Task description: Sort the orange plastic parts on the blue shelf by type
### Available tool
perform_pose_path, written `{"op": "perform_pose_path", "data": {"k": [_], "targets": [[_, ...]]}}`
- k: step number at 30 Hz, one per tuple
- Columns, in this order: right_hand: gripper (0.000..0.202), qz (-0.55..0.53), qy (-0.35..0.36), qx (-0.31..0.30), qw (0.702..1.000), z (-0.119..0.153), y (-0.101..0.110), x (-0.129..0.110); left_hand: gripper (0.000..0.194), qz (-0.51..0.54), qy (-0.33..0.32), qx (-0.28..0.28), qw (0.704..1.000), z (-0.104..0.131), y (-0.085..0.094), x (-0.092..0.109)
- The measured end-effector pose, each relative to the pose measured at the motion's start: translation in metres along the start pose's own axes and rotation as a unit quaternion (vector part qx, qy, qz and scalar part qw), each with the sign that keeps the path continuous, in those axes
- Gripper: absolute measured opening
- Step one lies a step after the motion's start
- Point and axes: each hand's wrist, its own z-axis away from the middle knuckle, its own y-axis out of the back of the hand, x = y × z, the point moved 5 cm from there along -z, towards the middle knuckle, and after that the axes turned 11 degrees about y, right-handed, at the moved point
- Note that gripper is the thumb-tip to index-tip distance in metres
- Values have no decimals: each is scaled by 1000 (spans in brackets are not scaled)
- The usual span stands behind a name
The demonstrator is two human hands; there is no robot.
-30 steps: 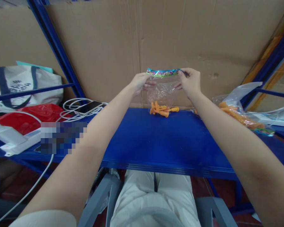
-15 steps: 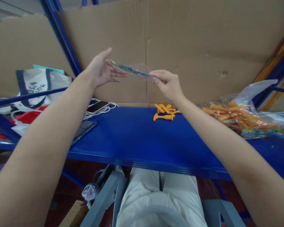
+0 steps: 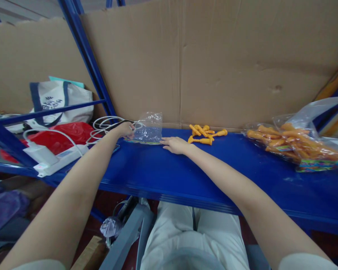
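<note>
Head view: your left hand is near the shelf's back edge, left of its middle, fingers bent at the left end of a clear bag; whether they grip it, I cannot tell. The bag's printed strip is low and toward you, while its see-through body rises past the back edge in front of the cardboard, presumably so that the strip lies level between your hands. At its lower right corner your right hand is palm down over the blue shelf, fingers stretched out and gripping nothing, probably to steady or flatten that corner. Just right of it, loose orange pieces lie near the back edge, seemingly grouped within easy reach. Toward the right end, filled bags of similar pieces lie heaped, well apart from your hands, perhaps to leave you elbow room.

Around you, at the left end, a cloth bag sits behind a blue crossbar, with a red bag and a white power strip nearer you. White cable coils by the back edge, right beside your left hand, and could snag the clear bag. A phone's edge shows beside your left arm.
</note>
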Motion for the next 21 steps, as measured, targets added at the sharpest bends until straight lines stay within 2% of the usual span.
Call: {"op": "perform_pose_path", "data": {"k": [2, 5, 7, 8, 10, 13, 16, 21], "targets": [[44, -4, -10, -21, 1000, 2, -6, 1, 51, -70, -5, 71, 995, -2, -5, -1], [44, -1, -23, -31, 999, 9, -9, 2, 49, -134, -52, 197, 970, 9, -13, 15], [45, 0, -26, -32, 999, 13, -8, 1, 48, -163, -99, 216, 958, 21, -29, 32], [45, 0, -27, -32, 999, 16, -7, 1, 51, -176, -118, 202, 956, 26, -40, 39], [45, 1, -26, -34, 999, 21, -4, -2, 64, -205, -128, 122, 962, 33, -66, 49], [43, 7, -18, -35, 999, 35, 1, -6, 80, -251, -106, 6, 962, 34, -94, 49], [41, 12, -2, -20, 1000, 59, 9, -8, 80, -271, -111, -32, 956, 21, -98, 39], [38, 27, 24, 21, 999, 111, 21, 2, 81, -286, -150, -8, 946, -14, -83, 18]]}}
